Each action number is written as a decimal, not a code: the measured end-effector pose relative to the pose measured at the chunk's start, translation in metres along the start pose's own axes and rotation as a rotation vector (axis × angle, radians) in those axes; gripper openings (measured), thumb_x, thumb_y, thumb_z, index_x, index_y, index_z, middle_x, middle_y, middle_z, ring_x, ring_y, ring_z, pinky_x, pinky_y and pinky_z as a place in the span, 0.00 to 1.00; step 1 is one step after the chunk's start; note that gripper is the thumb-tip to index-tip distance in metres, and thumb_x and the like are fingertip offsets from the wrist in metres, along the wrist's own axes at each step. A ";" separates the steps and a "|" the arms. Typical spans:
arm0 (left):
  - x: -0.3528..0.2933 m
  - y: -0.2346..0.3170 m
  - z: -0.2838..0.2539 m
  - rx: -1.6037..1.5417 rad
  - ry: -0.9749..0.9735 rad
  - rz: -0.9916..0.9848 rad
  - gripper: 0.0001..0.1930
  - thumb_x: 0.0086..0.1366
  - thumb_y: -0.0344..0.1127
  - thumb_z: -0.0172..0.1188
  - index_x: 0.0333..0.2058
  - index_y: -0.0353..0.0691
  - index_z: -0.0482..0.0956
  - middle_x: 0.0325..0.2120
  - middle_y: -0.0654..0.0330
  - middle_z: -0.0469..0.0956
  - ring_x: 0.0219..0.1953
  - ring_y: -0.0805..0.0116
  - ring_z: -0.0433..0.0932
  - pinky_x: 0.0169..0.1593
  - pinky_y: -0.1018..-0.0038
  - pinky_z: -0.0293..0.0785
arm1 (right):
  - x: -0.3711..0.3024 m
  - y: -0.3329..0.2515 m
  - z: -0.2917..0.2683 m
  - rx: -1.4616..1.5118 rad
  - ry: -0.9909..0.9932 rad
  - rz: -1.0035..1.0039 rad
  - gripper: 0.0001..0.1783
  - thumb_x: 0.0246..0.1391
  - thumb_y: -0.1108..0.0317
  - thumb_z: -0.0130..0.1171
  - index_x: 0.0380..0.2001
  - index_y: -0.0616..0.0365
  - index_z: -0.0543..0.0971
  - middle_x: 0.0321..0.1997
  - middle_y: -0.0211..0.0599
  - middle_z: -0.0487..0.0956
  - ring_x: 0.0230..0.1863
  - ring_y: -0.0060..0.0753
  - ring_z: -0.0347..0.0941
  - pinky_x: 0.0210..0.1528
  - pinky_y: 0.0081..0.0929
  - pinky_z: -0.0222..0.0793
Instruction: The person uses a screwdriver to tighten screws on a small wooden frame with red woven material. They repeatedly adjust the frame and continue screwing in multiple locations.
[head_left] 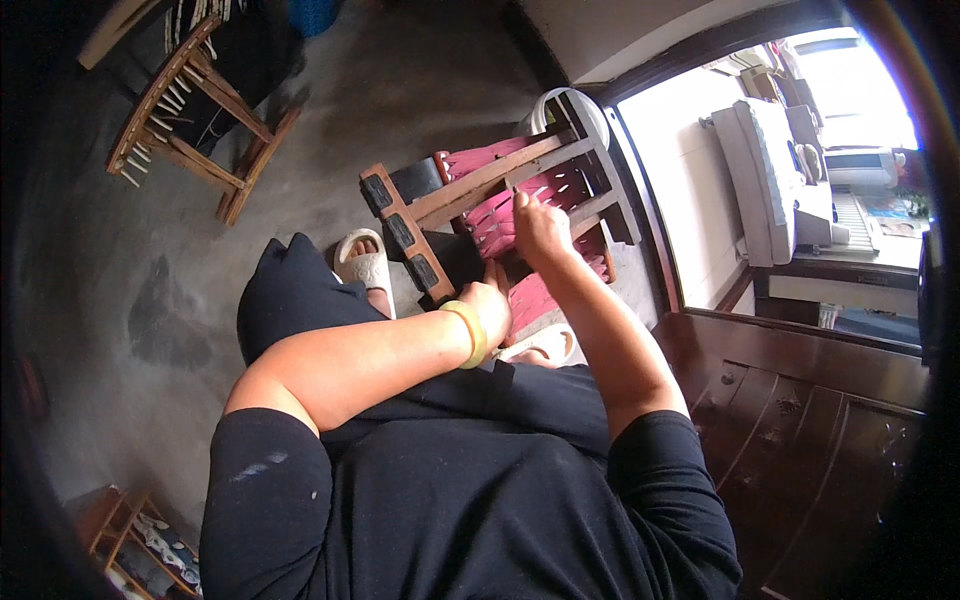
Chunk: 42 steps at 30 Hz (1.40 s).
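Observation:
A wooden stool (pixel 480 187) with a seat woven from pink strips (pixel 494 226) lies tipped on its side in front of me, dark pads on its leg bar. My left hand (pixel 487 305), below a pale yellow bangle (pixel 467 333), rests against the lower part of the stool with the visible fingers stretched out; the rest of them are hidden. Above it and to the right, my right hand (pixel 543 230) is closed over the pink strips. A small thin tip shows at its fingers, too small to name.
My feet in white slippers (pixel 364 262) flank the stool's near side. A white bucket (pixel 590 112) stands behind it. At the upper left is a wooden chair-like frame (pixel 195 130) on the grey floor (pixel 180 250). A dark wooden door (pixel 790 440) is at right, beside a bright doorway.

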<state>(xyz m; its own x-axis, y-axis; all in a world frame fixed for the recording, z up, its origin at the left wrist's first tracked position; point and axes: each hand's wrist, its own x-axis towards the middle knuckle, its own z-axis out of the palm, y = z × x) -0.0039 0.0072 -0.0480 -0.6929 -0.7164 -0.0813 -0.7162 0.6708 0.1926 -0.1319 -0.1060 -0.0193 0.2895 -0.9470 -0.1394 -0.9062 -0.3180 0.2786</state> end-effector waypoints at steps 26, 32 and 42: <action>0.029 -0.095 -0.107 -0.125 0.073 -0.235 0.32 0.49 0.42 0.71 0.50 0.36 0.69 0.52 0.49 0.72 0.60 0.54 0.67 0.59 0.61 0.66 | -0.035 0.020 -0.006 0.326 0.067 -0.005 0.09 0.54 0.69 0.47 0.37 0.61 0.71 0.35 0.51 0.76 0.33 0.48 0.79 0.32 0.43 0.74; 0.038 -0.104 -0.100 -0.152 -0.023 -0.301 0.37 0.50 0.41 0.71 0.55 0.35 0.64 0.55 0.47 0.69 0.61 0.53 0.65 0.60 0.61 0.65 | -0.035 -0.002 -0.016 0.319 0.100 -0.178 0.08 0.53 0.67 0.49 0.33 0.60 0.72 0.31 0.45 0.76 0.31 0.43 0.79 0.28 0.38 0.75; 0.056 -0.106 -0.084 -0.136 -0.012 -0.310 0.44 0.51 0.43 0.70 0.61 0.31 0.58 0.58 0.44 0.67 0.62 0.53 0.65 0.63 0.62 0.63 | -0.038 0.048 -0.012 0.369 0.128 0.052 0.09 0.53 0.67 0.49 0.36 0.58 0.72 0.33 0.45 0.77 0.32 0.44 0.79 0.31 0.41 0.74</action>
<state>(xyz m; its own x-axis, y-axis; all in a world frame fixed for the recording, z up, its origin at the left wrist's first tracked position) 0.0399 -0.1201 0.0088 -0.4459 -0.8792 -0.1678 -0.8755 0.3894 0.2860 -0.1822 -0.0861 0.0109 0.2549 -0.9669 -0.0075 -0.9639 -0.2535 -0.0815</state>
